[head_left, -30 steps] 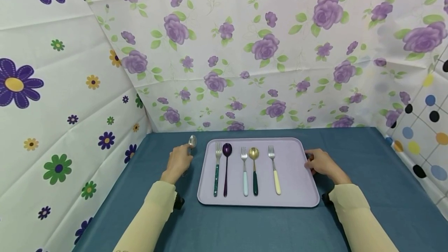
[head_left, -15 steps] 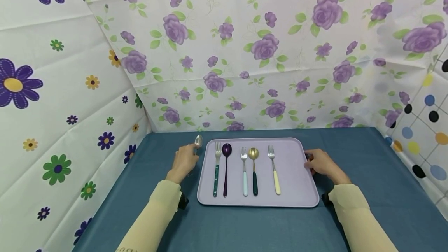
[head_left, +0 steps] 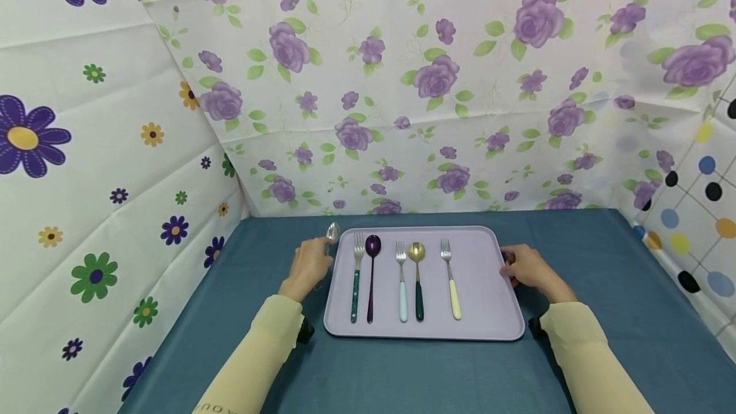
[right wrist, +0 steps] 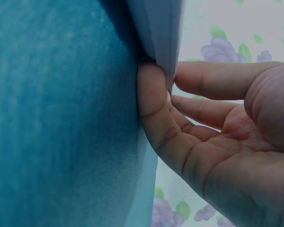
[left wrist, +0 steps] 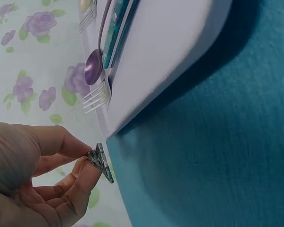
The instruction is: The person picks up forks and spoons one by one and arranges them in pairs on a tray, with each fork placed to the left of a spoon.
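Note:
My left hand [head_left: 307, 265] pinches a spoon [head_left: 333, 232] with a silver bowl just outside the tray's left edge. The left wrist view has the end of its glittery handle [left wrist: 102, 163] sticking out between thumb and fingers. At the other side, my right hand [head_left: 528, 267] grips the right rim of the lilac tray [head_left: 485, 286]. One finger curls under the rim and the thumb lies on top in the right wrist view. Lying on the tray are a green-handled fork [head_left: 356, 286], a purple spoon [head_left: 372, 273], a light-blue-handled fork [head_left: 402, 292], a gold spoon [head_left: 417, 252] and a yellow-handled fork [head_left: 454, 296].
A blue-green cloth [head_left: 402, 375] covers the table under the tray. Behind it stands a rose-patterned sheet [head_left: 391, 101]; a daisy-patterned sheet [head_left: 132, 229] hangs at the left and a dotted one [head_left: 696, 229] at the right.
My left hand has moved right with the spoon, bringing its bowl close to the tray's upper left corner. The right hand, the tray and its cutlery have stayed put.

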`<state>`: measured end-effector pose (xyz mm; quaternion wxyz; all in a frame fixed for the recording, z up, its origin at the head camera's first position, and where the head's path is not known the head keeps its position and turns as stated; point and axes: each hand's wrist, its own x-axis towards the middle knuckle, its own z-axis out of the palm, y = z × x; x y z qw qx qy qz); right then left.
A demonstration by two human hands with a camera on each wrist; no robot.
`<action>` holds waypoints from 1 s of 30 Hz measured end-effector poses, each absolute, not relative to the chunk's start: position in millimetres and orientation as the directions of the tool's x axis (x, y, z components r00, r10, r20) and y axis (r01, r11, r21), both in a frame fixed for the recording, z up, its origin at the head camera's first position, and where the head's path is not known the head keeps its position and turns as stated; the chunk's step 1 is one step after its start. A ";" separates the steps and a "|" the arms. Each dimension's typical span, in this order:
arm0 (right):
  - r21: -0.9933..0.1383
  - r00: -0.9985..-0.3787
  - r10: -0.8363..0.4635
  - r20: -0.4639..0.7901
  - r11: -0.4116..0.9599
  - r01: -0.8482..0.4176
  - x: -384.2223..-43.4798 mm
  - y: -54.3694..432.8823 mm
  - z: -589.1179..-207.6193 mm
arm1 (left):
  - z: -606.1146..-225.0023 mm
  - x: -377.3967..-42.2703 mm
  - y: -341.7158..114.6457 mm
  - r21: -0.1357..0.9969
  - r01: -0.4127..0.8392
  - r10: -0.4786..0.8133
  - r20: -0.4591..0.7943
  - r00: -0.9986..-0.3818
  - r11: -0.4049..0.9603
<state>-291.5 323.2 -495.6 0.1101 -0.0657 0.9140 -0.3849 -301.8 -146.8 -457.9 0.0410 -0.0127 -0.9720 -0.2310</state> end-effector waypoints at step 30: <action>-0.701 -0.966 -0.213 -0.149 0.712 -0.048 -291.2 322.9 -493.8 | -446.2 -303.6 -114.8 0.464 0.123 0.096 0.081 -0.992 0.877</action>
